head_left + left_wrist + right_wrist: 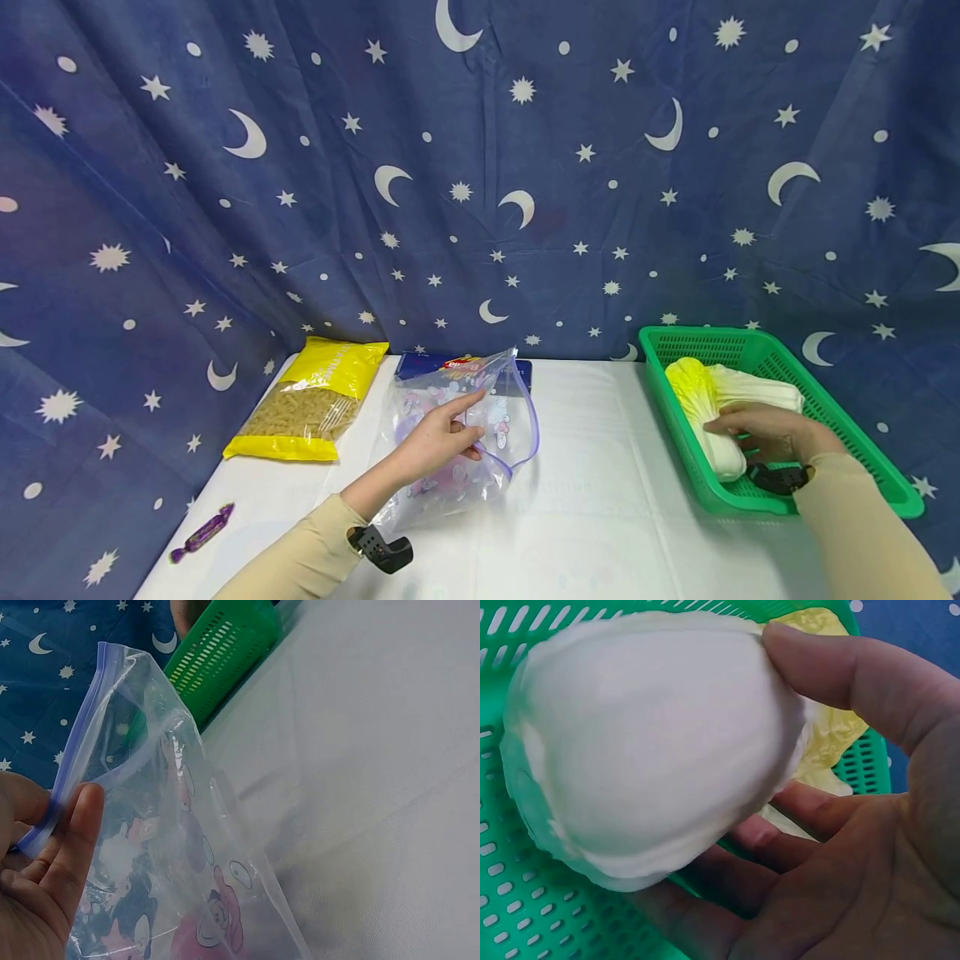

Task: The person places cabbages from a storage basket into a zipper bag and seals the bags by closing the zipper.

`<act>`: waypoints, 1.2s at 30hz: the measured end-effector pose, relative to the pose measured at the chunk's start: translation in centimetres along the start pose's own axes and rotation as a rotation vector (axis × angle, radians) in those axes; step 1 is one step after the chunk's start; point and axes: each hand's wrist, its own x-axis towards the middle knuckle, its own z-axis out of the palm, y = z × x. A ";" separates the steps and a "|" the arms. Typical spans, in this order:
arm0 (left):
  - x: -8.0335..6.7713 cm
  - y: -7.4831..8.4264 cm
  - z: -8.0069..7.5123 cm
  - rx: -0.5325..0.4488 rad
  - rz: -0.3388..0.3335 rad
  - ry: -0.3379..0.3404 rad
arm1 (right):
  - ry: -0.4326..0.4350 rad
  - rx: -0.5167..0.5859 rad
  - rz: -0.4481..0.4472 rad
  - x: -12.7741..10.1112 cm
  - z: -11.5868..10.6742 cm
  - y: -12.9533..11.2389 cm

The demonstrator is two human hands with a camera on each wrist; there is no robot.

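Note:
My left hand (438,439) pinches the lilac zip rim of a clear plastic zip bag (187,825) printed with pink cartoon figures. The bag's mouth gapes toward the right in the head view, and I see nothing inside it. Over at the right, my right hand (772,431) grips a napa cabbage (699,404) with yellow leaves, its thumb on one side and the fingers under the other. The thick white base of this cabbage (652,742) fills much of the right wrist view. It lies in a green slotted basket (855,425) beside a second pale cabbage (757,388).
A yellow bag of pasta (303,404) lies on the left of the white table (600,533). A dark blue package (420,365) is partly hidden behind the zip bag. A purple wrapped candy (202,532) lies near the left edge. A starry curtain (570,275) hangs behind.

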 end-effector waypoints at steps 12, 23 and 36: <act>-0.1 0.1 0.0 -0.021 -0.004 0.004 | 0.011 -0.014 -0.021 -2.1 -0.7 -1.3; 0.0 -0.1 0.0 -0.032 0.001 -0.003 | 0.109 0.070 -0.088 -3.5 -1.6 -1.5; 0.0 -0.1 0.2 -0.042 -0.011 0.007 | 0.143 0.183 -0.253 -4.1 -0.7 -5.0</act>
